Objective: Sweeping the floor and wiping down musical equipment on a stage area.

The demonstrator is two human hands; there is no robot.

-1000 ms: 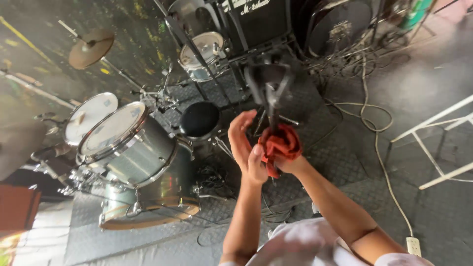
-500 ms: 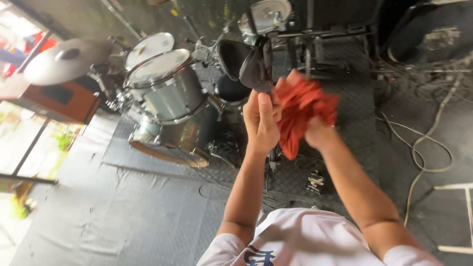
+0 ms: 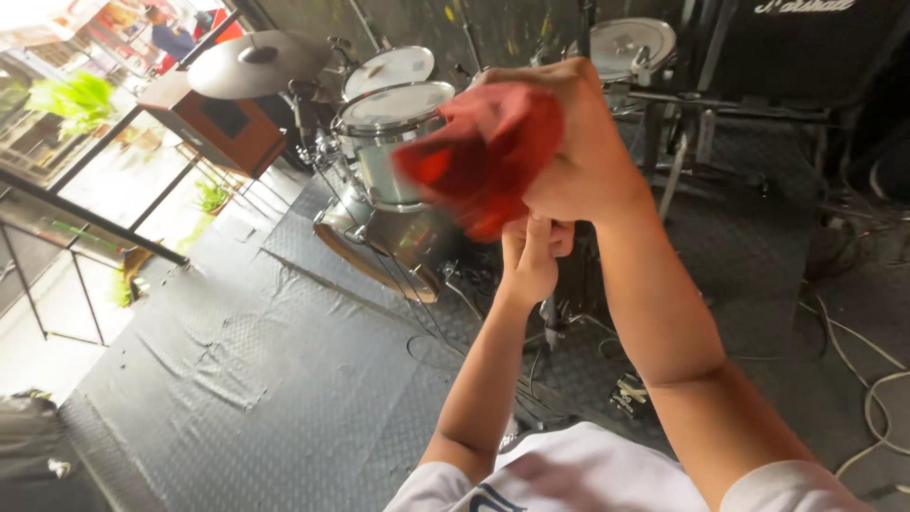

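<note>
The cloth [image 3: 479, 161] in the right hand [image 3: 569, 142] was red, with a brighter orange-red patch at its nine o'clock edge. The drums [image 3: 393, 142] had pale silver-green shells and white heads. At ten o'clock the cymbal [image 3: 256, 64] was dull grey-gold, beside a brown wooden box [image 3: 218, 128]. The floor mat [image 3: 237, 379] was dark grey with a studded pattern. The shirt [image 3: 588, 474] was white, and the cables [image 3: 872, 379] at four o'clock were white.

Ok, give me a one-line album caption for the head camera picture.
Right hand grips a crumpled red cloth above the left hand, over a silver drum kit on grey matting.
</note>
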